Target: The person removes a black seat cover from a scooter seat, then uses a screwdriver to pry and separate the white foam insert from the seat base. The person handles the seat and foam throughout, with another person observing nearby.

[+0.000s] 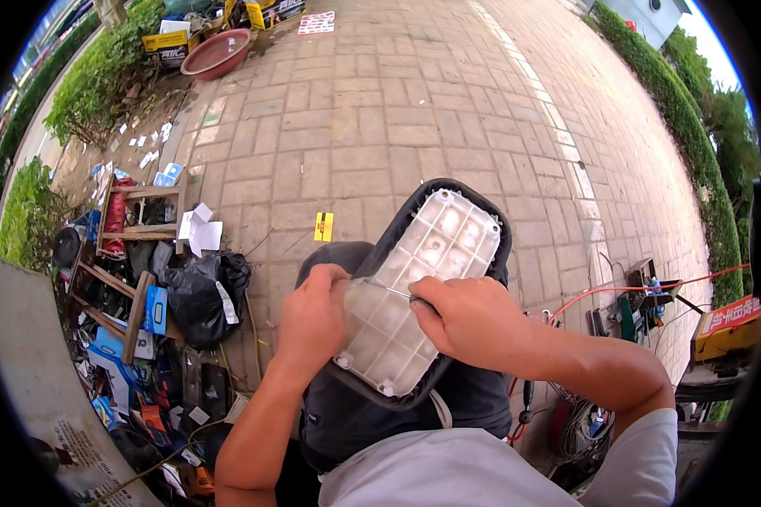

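A long padded cushion lies tilted across my lap, underside up. Its base is a whitish ribbed plastic plate with screw posts near the corners, and black covering wraps round the rim. My left hand is closed on the cushion's left edge, its fingertips partly hidden. Over the middle of the plate, my right hand grips what looks like a screwdriver by its dark handle. The thin metal shaft points left toward my left hand. Its tip is too small to make out.
At left are a black plastic bag, a wooden frame and a heap of boxes and parts. A yellow card lies on the paving. Farther off sits a reddish basin. On the right are a red cable and coiled wire.
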Demonstrator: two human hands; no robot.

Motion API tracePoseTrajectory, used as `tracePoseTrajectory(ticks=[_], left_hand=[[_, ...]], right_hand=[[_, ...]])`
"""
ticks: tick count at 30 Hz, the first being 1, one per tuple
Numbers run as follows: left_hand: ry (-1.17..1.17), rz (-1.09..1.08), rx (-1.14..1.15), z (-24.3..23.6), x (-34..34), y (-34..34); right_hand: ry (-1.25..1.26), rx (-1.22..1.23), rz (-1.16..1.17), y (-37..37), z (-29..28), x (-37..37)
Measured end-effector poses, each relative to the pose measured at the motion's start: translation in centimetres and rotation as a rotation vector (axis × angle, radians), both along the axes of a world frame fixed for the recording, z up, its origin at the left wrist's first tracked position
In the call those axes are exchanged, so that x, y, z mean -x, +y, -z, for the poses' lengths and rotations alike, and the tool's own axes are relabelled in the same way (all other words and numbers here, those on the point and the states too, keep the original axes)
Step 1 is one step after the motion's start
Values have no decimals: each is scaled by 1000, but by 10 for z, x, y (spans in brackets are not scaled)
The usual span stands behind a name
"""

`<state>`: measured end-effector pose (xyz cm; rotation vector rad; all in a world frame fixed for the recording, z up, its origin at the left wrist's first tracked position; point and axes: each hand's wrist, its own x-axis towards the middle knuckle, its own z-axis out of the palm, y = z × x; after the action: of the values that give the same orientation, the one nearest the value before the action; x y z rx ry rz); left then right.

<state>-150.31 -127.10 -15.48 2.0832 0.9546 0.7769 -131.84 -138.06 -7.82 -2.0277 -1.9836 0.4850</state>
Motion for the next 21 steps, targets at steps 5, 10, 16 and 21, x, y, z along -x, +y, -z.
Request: tracePoseTrajectory(ticks=[5,10,16,21], left_hand=[[-8,18,109,1,5,1],[-45,109,-109,-7,-1,-2],[-30,103,-384,0,0,-1],[125,100,-440,-8,-7,-3]], right_hand=[[117,-215,72,-19,28,5],[188,-58,78,-15,10,-2],[57,36,-1,5,-35,-18],[-81,177,-63,31,-52,-21]])
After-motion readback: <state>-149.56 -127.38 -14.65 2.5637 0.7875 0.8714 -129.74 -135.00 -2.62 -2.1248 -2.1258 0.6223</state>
